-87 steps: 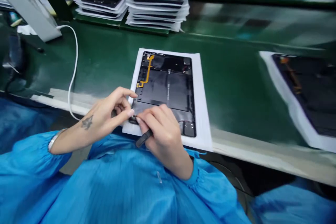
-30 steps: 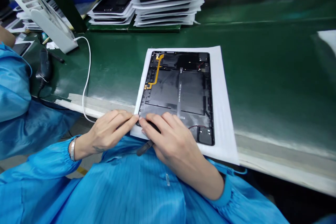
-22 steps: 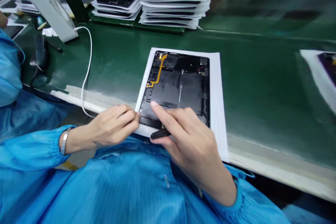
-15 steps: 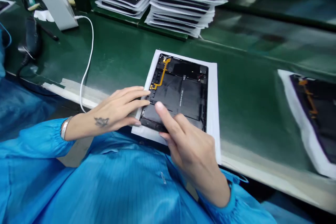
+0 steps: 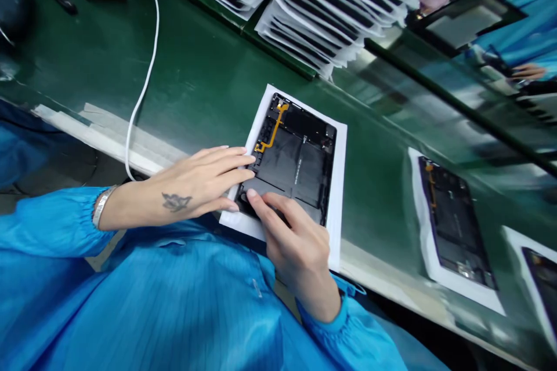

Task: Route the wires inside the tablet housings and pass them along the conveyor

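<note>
An opened tablet (image 5: pixel 289 156) with black battery cells and an orange flex cable (image 5: pixel 274 134) lies on a white sheet (image 5: pixel 337 197) in front of me. My left hand (image 5: pixel 204 182) rests along its left edge, fingers stretched out and apart, fingertips on the frame. With a stretched index finger, my right hand (image 5: pixel 296 240) touches the tablet's lower left corner. Its other fingers are bent, and I see nothing held in it. The thumb is hidden, as is the part of the tablet under this hand.
Stacks of tablets between white sheets (image 5: pixel 331 11) stand at the back. Another opened tablet (image 5: pixel 455 217) on a sheet lies to the right, with one more at the edge. A white cable (image 5: pixel 150 69) runs down the left. Across the bench, a person's hand (image 5: pixel 528 72) shows.
My right index finger has moved down and left, from above the cells to the lower left corner. My left hand keeps its place on the edge. The view has turned to the right.
</note>
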